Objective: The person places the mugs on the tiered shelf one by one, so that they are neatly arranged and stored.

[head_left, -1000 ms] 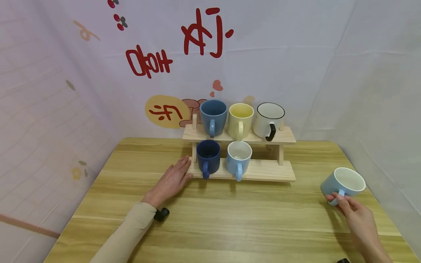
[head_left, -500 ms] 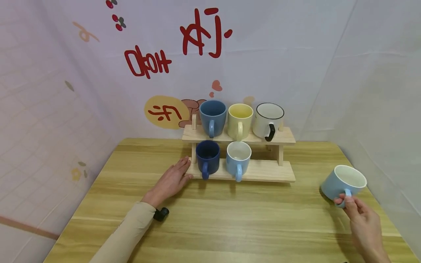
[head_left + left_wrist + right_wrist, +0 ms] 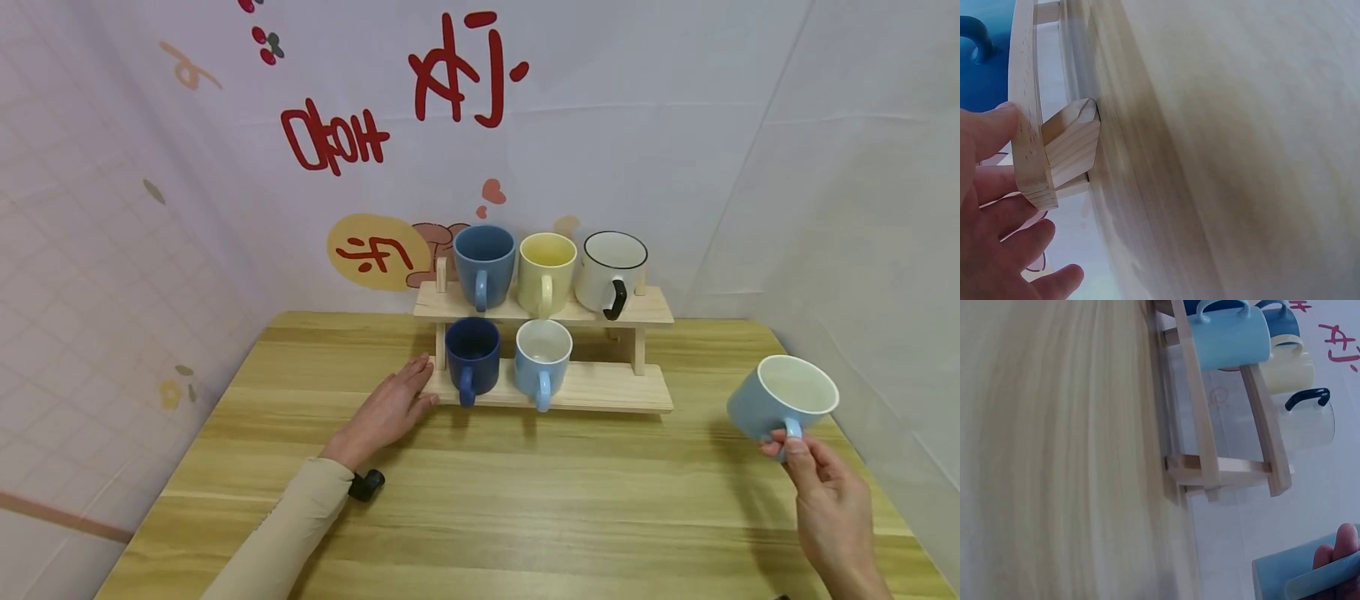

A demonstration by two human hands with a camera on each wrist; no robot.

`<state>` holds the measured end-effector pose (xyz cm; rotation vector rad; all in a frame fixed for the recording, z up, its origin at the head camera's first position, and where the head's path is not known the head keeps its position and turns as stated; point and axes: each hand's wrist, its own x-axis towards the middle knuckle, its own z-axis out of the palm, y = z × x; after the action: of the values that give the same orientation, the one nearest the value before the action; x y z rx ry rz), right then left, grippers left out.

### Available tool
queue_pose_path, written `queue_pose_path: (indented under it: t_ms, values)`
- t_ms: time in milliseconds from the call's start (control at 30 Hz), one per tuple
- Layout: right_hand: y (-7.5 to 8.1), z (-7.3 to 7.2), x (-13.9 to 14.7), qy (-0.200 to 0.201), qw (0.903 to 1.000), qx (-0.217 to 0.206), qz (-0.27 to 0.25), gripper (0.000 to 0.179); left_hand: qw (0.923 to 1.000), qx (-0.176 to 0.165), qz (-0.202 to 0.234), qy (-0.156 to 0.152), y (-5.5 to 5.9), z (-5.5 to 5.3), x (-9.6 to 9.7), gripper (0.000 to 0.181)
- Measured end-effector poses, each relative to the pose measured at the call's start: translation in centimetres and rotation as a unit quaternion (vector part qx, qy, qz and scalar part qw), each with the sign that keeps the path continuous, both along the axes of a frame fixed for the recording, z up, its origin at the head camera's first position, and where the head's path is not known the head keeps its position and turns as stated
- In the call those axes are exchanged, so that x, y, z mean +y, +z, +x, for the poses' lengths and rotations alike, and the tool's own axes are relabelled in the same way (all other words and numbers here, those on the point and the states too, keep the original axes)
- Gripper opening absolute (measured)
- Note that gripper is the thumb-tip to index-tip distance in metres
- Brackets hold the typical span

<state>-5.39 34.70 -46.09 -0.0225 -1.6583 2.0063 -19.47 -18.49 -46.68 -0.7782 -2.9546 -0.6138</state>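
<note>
My right hand (image 3: 834, 500) pinches the handle of a light blue mug (image 3: 761, 406) with a white inside, held tilted above the table's right side. That mug's wall (image 3: 1272, 572) and a few fingertips show low in the right wrist view. My left hand (image 3: 381, 417) rests against the left end of a two-tier wooden rack (image 3: 618, 390); its fingers are extended, and the thumb touches the board's edge (image 3: 1025, 125) in the left wrist view. On the lower tier stand a dark blue mug (image 3: 474, 358) and another light blue mug (image 3: 542, 358), handles facing forward.
The upper tier carries a blue mug (image 3: 483, 258), a yellow mug (image 3: 545, 279) and a white mug (image 3: 603, 279) with black rim and handle. Bare board lies right of the lower mugs. The wood-grain table (image 3: 525, 500) meets printed white cloth walls (image 3: 637, 150).
My right hand has lifted the light blue mug slightly higher off the table, and its grip on the handle has shifted. The left hand and the rack stay in place.
</note>
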Motion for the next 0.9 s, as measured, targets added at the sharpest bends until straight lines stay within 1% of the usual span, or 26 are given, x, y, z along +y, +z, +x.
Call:
queue_pose_path:
  t_ms: [267,500,633,900]
  values:
    - [1.3,-0.1,-1.2,0.01,0.9995,-0.005,0.029,0.021,0.9999,-0.009,-0.005,0.001,0.2,0.1,0.1,0.062]
    - [2.1,-0.8,-2.4,0.04,0.9986,0.015,0.032,0.019,0.9998,-0.018,-0.009,0.002,0.4,0.1,0.1,0.063]
    - [2.4,-1.0,-3.1,0.043,0.9982,0.012,0.038,0.017,0.9998,-0.017,-0.013,0.002,0.5,0.1,0.1,0.063]
    - [2.8,-1.6,-4.4,0.067,0.994,0.01,0.085,0.021,0.9995,-0.026,-0.015,0.008,0.6,0.1,0.3,0.063]
